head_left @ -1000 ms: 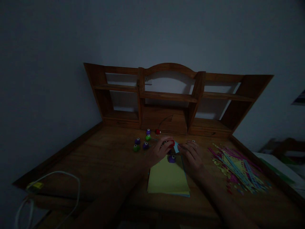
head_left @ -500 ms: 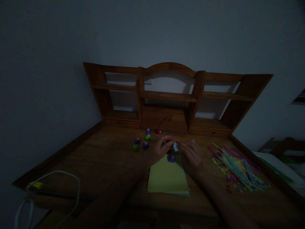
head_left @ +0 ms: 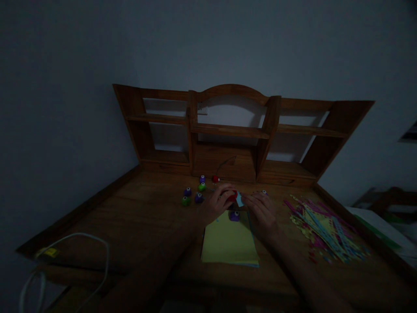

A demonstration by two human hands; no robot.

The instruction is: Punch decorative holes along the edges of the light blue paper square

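Above the top end of a stack of yellow paper [head_left: 229,241], my left hand [head_left: 215,208] is closed around a small red paper punch [head_left: 232,196]. A light-blue piece of paper [head_left: 239,200] reaches from the punch toward my right hand [head_left: 261,212], whose fingers pinch its right side. Just below, a purple punch [head_left: 234,215] with an eye-like white spot lies on the paper stack. My fingers hide part of the red punch and the far end of the blue paper.
Several purple and green punches, such as a green one [head_left: 186,201], stand left of my hands. Behind is a red one [head_left: 215,178]. Punched paper strips and scraps [head_left: 325,228] are heaped at right. A wooden shelf [head_left: 228,129] backs the desk; a white cable [head_left: 107,252] hangs front left.
My left hand has shifted slightly, and more of the red punch shows between its fingers. The blue paper remains between both hands, turned a little.
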